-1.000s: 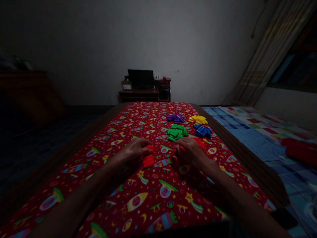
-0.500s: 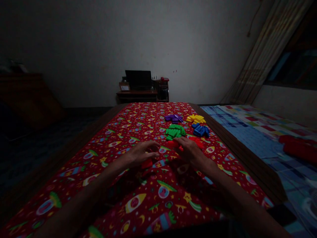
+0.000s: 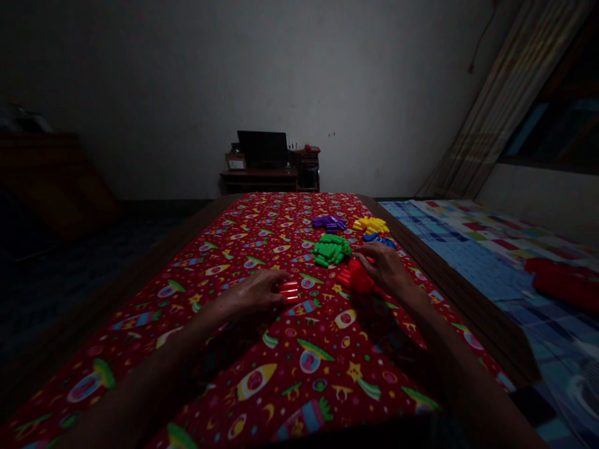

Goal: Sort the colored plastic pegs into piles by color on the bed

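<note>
My left hand (image 3: 259, 292) is low over the patterned red cloth (image 3: 253, 380), its thumb and fingers closed around a few short, shiny red plastic pieces (image 3: 289, 290) lying side by side. My right hand (image 3: 386, 268) is at the red pile (image 3: 345, 277), fingers bent and thumb pointing down. A round-faced red plastic piece (image 3: 362, 280) shows just below its thumb and seems to be in its grip, though the fingers partly hide the contact. Close beyond lie a green pile (image 3: 331, 249) and a blue pile (image 3: 372, 237), the latter partly covered by my right hand.
Farther back on the cloth are a purple pile (image 3: 330, 223) and a yellow pile (image 3: 371, 224). A desk (image 3: 258, 176) with a dark monitor (image 3: 262, 148) stands against the wall. At right lies a checked bed cover (image 3: 435, 240) with a red bundle (image 3: 564, 284).
My right hand has moved right, away from the left, to the red pile. My left hand has closed around red pieces. The red piece formerly in my right hand's fingers has left its earlier spot.
</note>
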`<state>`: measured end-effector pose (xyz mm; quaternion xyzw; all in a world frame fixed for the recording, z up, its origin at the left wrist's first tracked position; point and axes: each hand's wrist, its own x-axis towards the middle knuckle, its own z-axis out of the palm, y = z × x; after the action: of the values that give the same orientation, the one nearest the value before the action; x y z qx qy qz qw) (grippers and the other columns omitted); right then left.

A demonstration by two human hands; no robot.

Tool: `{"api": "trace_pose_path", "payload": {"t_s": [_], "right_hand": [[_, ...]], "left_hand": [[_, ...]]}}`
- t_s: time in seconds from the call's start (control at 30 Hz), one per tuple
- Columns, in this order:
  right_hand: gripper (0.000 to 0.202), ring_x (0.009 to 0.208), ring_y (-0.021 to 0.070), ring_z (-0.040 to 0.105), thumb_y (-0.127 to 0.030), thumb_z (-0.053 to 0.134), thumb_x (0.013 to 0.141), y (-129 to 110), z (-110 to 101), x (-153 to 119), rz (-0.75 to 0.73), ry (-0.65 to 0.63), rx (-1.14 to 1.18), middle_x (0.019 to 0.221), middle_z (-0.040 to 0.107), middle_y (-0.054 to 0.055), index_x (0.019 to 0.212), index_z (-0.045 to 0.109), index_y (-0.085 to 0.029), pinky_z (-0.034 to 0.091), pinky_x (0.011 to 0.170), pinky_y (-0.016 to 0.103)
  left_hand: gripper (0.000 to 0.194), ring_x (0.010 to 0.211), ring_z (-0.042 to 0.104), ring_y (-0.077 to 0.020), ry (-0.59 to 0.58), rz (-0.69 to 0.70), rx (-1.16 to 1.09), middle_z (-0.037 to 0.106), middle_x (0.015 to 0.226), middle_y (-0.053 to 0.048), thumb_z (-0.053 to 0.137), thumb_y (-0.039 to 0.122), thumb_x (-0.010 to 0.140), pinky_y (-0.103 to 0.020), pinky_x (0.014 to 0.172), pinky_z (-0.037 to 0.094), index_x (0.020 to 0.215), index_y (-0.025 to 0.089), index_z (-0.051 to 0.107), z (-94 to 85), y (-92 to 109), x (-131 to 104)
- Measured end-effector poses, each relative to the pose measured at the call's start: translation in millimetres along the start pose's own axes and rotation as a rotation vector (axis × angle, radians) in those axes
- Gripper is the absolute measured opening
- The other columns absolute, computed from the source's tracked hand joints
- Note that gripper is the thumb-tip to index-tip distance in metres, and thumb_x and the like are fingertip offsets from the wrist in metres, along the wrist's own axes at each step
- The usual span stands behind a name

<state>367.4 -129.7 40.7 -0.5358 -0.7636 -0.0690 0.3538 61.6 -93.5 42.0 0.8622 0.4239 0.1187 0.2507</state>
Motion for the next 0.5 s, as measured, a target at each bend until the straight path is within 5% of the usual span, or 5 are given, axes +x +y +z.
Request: {"api": "trace_pose_path", "payload": {"t_s": [0.27,0.37,0.5], "right_hand": [[0.024,0.075,0.0150,0.063,-0.027,0.049,0.092,-62.3,22.7,-14.7,-0.184,-0.233,0.237,0.091,0.071,0.009,0.103,0.067,-0.017,0.044,0.066,0.023],[0.025,0.063,0.0121,0.058,-0.028,0.047,0.092,-57.9,12.2,-10.1,-0.140,-0.289,0.235,0.077,0.069,0.006,0.089,0.069,-0.016,0.039,0.060,0.021],[0.028,0.058,0.0118,0.054,-0.034,0.050,0.087,-19.3,-26.3,-2.3,0.005,-0.397,0.241,0.070,0.066,0.003,0.082,0.070,-0.015,0.036,0.054,0.021]], "left_hand": [[0.029,0.075,0.066,-0.0180,0.201,0.082,-0.317,0.072,0.088,-0.002,0.061,0.033,0.071,-0.026,0.069,0.052,0.095,0.018,0.068,33.2,21.4,8.6],[0.030,0.079,0.067,-0.0190,0.203,0.092,-0.374,0.072,0.092,-0.004,0.060,0.036,0.073,-0.027,0.072,0.053,0.096,0.018,0.068,33.6,28.3,6.6],[0.032,0.084,0.067,-0.0209,0.280,0.067,-0.288,0.072,0.092,-0.006,0.053,0.042,0.080,-0.030,0.075,0.052,0.092,0.018,0.068,27.7,19.7,8.1]]}}
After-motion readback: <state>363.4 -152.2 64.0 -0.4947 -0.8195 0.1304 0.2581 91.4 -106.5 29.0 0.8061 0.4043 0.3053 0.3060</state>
